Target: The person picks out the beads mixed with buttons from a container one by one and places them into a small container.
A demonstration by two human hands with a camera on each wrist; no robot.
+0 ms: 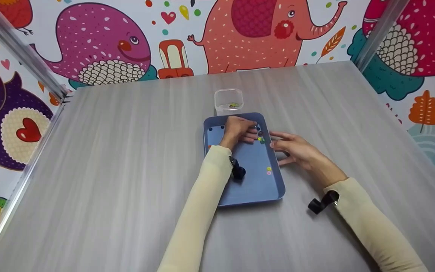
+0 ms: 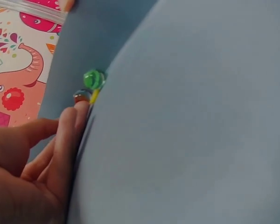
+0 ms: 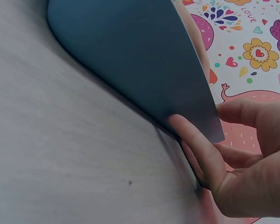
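Observation:
My left hand [image 1: 239, 130] reaches into a blue tray [image 1: 249, 189], palm low, with its fingertips among small beads near the far right corner. In the left wrist view, a green bead [image 2: 94, 79], a yellow bead [image 2: 94, 96] and a dark reddish bead [image 2: 82, 96] lie right at the fingertips. The fingers there look mostly straight. My right hand [image 1: 296, 149] is outside the tray's right wall, fingers extended. In the right wrist view one fingertip [image 3: 179, 122] presses the outer wall, and another finger touches the rim.
A small clear plastic box [image 1: 229, 100] with a few yellowish-green beads stands just behind the tray. Inside the tray, yellow and pink beads [image 1: 269, 170] lie near the right wall, and dark beads [image 1: 216, 128] at the far left. Cartoon-printed walls border the grey table [image 1: 127, 170].

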